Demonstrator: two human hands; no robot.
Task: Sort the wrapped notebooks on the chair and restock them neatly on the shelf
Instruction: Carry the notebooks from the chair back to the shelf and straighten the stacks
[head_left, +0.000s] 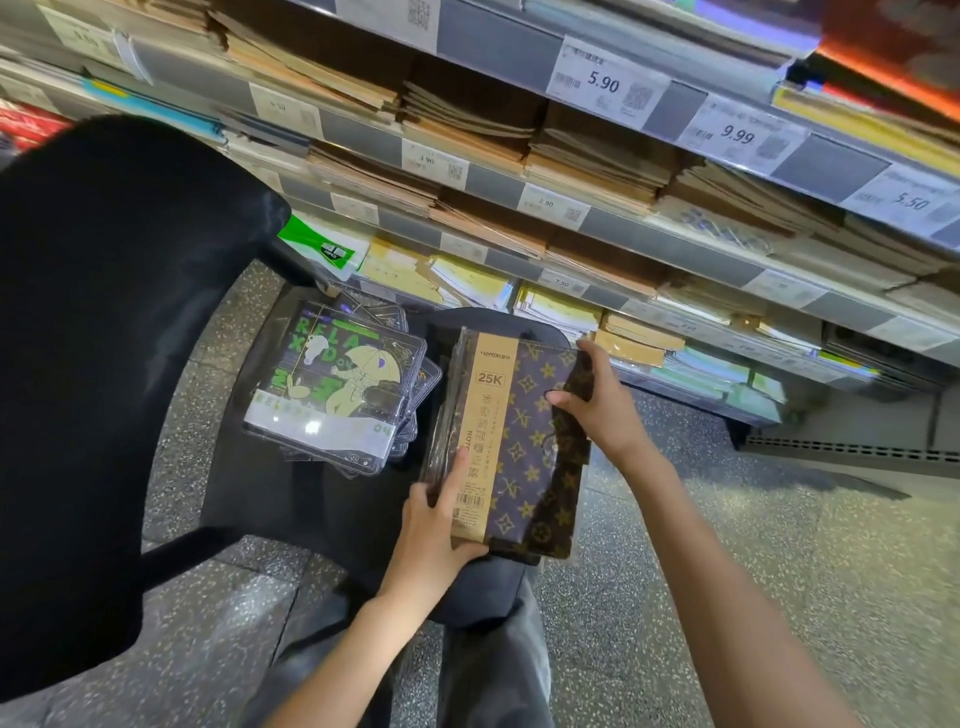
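While squaring the brown stack (511, 441) on the chair (322, 499), the left hand (434, 525) is gripping its near edge and the right hand (597, 400) its far side, likely to lift it shelfward.

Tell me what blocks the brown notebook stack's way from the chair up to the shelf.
Nothing visible does. Both hands, left and right, already hold the brown notebook stack, and open air separates it from the shelf above.

Brown patterned notebooks (524, 441), stacked on chair (322, 499)
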